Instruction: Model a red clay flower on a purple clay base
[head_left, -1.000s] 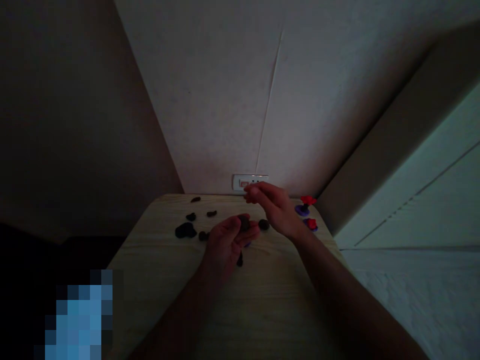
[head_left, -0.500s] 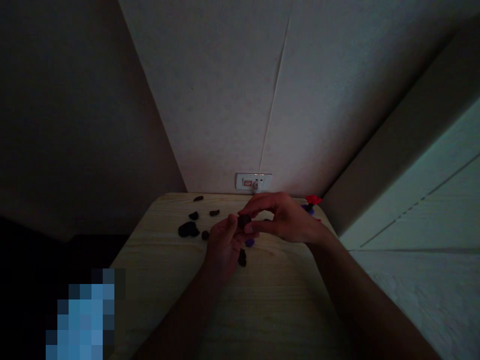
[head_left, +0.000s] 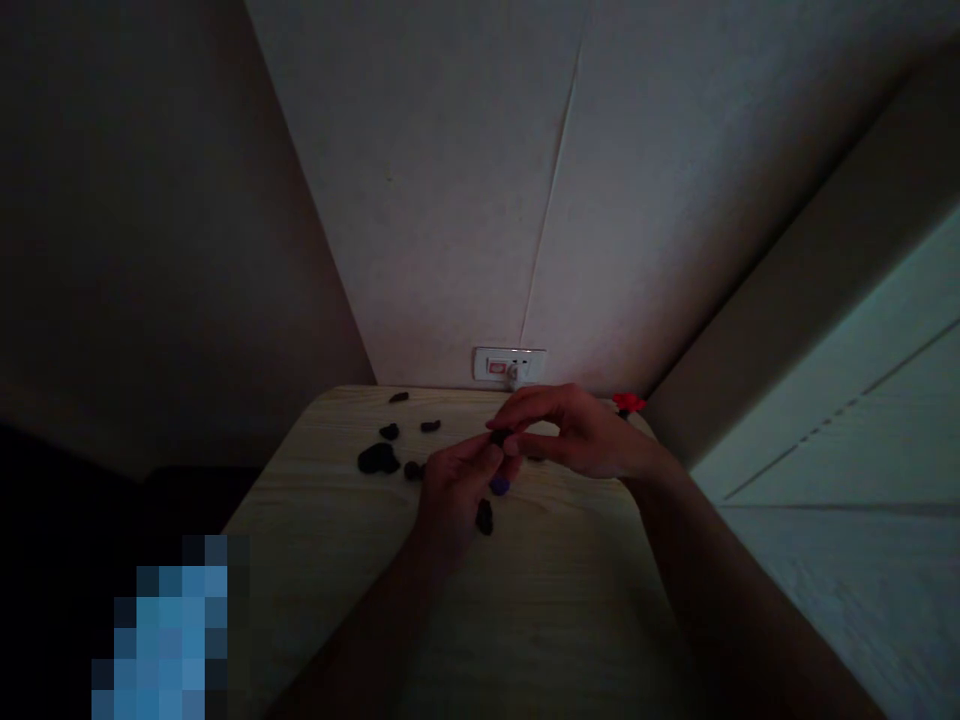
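Above the table, my right hand (head_left: 581,435) pinches a small dark lump (head_left: 500,437), which looks like modelling clay, between thumb and fingertips. My left hand (head_left: 457,482) is closed on the same lump from the other side, its thumb lying against it. Fingers cover much of the lump, so its full shape is hidden. Just below the hands lies a purple piece (head_left: 500,486), and nearer to me a dark irregular piece (head_left: 485,517). Left of my left hand sits a small round dark piece (head_left: 412,470), beside a larger flat black piece (head_left: 378,458).
Smaller dark pieces (head_left: 388,432) are scattered toward the back left of the wooden table (head_left: 540,590). A red flower-like thing (head_left: 628,402) stands at the back right, partly behind my right hand. A wall socket (head_left: 510,364) with a plug sits just above the table's back edge.
My left thumb and fingers have closed in over the dark lump, which now shows less. The right hand has shifted slightly to the right, and the view has moved a little.
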